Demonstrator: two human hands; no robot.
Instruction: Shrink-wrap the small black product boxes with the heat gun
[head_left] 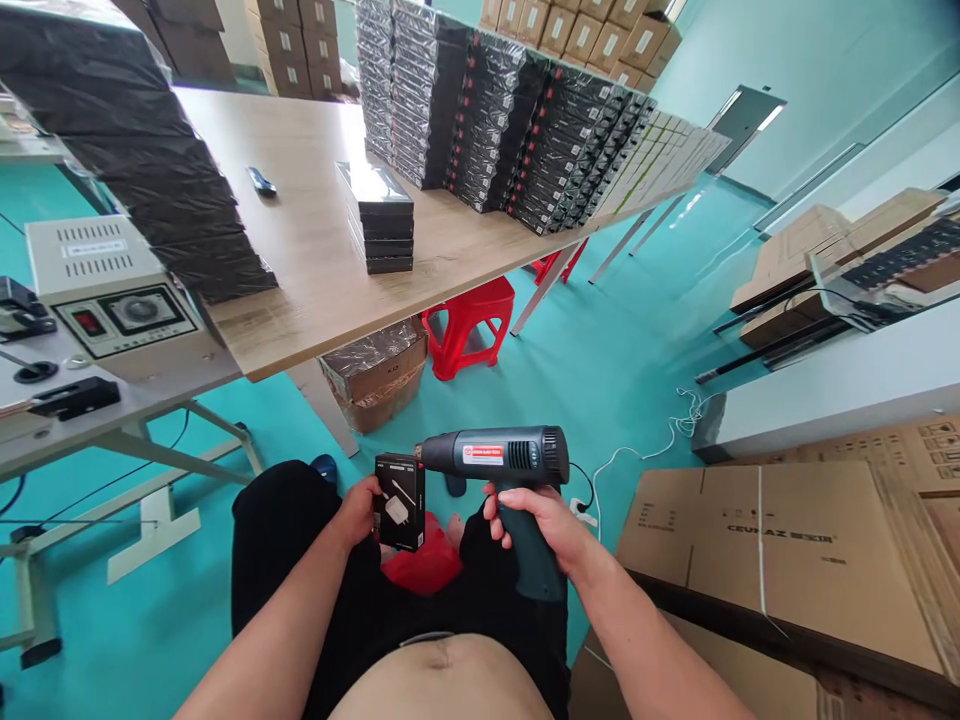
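My right hand (541, 515) is wrapped round the handle of a dark heat gun (491, 453), held level over my lap. Its nozzle points left, at the upper right edge of a small black box (401, 505). I cannot tell whether nozzle and box touch. The box stands upright in my left hand (361, 512), gripped by its left side, with a white charger and a cable pictured on its front. Part of my left fingers is hidden behind the box. A short stack of similar black boxes (388, 238) rests on the wooden table (300, 300) ahead.
Tall stacks of wrapped black boxes (495, 110) line the table's far side, another stack (142, 160) its left end. A control box (120, 290) stands at left. Below are a red stool (469, 320) and an open carton (386, 380). Flat cartons (780, 550) and a white cable (637, 453) lie right.
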